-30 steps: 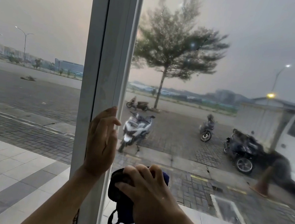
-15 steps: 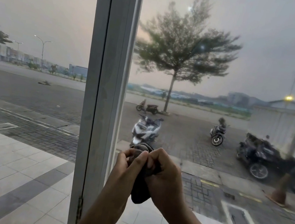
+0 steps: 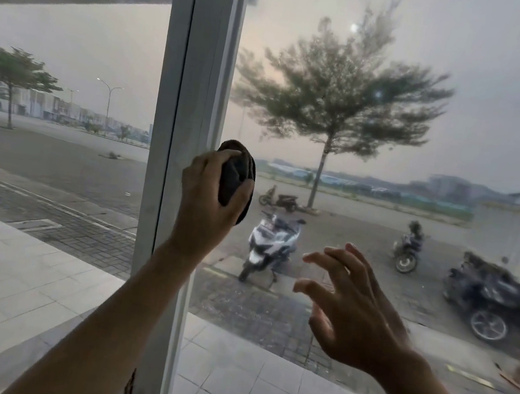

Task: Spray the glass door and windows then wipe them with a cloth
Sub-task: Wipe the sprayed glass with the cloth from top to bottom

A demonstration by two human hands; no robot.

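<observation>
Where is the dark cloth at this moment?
Head view, centre: the dark cloth is gripped in the left hand, beside the white frame, above the white scooter outside.

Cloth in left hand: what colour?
The cloth is dark, near black, no pattern visible; head view.

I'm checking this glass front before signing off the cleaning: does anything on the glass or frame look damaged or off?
Low on the white frame is a ragged brownish mark, perhaps rust or chipped paint. The right pane looks hazy and speckled near its bottom, apparently not yet wiped. No cracks show.
</observation>
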